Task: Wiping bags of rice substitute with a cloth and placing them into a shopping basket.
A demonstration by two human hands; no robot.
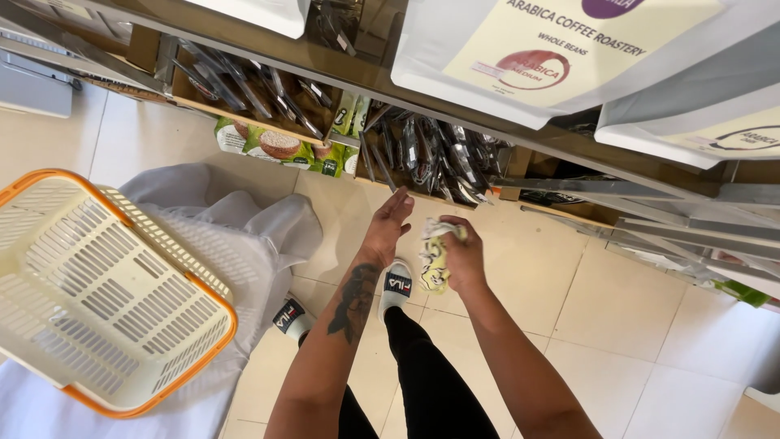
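Note:
My right hand (463,256) is closed around a crumpled yellow and white cloth (435,258), which hangs down from my fingers. Just to its left, my left hand (388,228) is flat with fingers together and extended, empty, almost touching the cloth. Both hands hover over the tiled floor in front of a low shelf (268,130) stocked with dark glossy packets (439,158). Below my hands I see my legs in black trousers and white slide sandals (396,286).
A cream and orange plastic shopping basket (97,293) hangs at the left over a grey cloth (236,228). Green and white packets (276,146) stand on the low shelf. Large white coffee bags (528,57) fill the upper shelf at the right.

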